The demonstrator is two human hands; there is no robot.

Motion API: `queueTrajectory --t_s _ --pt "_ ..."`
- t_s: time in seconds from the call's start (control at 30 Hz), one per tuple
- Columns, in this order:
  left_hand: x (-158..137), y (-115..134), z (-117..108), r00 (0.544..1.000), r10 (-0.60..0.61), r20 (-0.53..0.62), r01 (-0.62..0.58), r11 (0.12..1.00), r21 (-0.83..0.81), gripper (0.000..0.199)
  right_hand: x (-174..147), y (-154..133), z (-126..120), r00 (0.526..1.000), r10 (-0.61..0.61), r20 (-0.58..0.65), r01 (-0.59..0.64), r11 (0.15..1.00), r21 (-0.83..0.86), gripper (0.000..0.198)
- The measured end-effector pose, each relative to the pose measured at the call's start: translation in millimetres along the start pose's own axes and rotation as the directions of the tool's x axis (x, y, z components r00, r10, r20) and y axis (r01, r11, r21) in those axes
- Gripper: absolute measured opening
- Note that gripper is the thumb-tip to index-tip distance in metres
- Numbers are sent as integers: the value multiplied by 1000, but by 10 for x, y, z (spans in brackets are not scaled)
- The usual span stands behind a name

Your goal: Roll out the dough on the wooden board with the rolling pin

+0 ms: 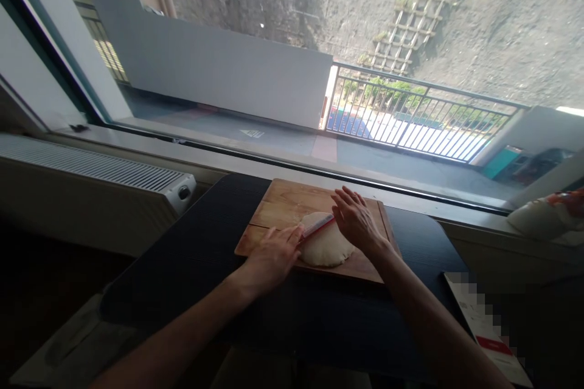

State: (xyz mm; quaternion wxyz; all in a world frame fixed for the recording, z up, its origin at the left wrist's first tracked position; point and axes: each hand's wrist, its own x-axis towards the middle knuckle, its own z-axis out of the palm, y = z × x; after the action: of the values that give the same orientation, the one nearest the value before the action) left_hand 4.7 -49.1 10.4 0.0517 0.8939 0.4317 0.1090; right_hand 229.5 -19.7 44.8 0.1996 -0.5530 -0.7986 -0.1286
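Note:
A round, flattened piece of pale dough (329, 248) lies on a wooden cutting board (283, 197). Across its upper part runs a slim rolling pin (318, 227), shiny on top and reddish along its lower side. My left hand (277, 253) rests on the pin's near left end, fingers stretched forward. At the far right end is my right hand (356, 214), its palm over the pin and its fingers extended. Both ends of the pin are hidden under the hands. The dough's lower edge looks slightly uneven.
The board stands on a dark table (191, 243) against the window sill (255, 165). A white radiator (109, 176) is on the left. On the right are a pale box (486, 325), partly pixelated, and a whitish rounded object (538, 219) on the sill.

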Motion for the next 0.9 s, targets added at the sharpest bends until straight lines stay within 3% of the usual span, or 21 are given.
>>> queueTrajectory --t_s 0.13,0.23,0.4,0.53,0.6,0.77,0.83,0.9 --pt "-380 -201 6 995 -67 -80 68 998 8 44 -60 -212 169 988 35 151 -29 999 -45 33" --pt "-395 -344 36 986 -120 -116 124 992 32 46 -216 -360 220 990 73 123 -66 996 -54 35" --pt "187 -456 27 946 -271 -176 285 957 58 49 32 -257 321 967 195 162 -190 981 -46 38" --pt "568 -509 -27 934 -307 -183 321 946 52 50 259 -175 434 954 256 156 -249 967 -63 42" --pt "480 -489 -21 938 -296 -180 309 950 48 49 131 -231 440 963 235 133 -228 972 -63 44" --pt "-173 -333 116 963 -170 -208 187 981 61 49 -524 -434 346 997 32 73 -32 999 9 55" --pt "-250 -311 155 964 -150 -222 172 982 83 52 -563 -436 340 997 30 72 -31 999 21 56" --pt "-110 -349 159 957 -177 -231 203 975 91 53 -371 -375 380 988 99 114 -100 995 6 54"
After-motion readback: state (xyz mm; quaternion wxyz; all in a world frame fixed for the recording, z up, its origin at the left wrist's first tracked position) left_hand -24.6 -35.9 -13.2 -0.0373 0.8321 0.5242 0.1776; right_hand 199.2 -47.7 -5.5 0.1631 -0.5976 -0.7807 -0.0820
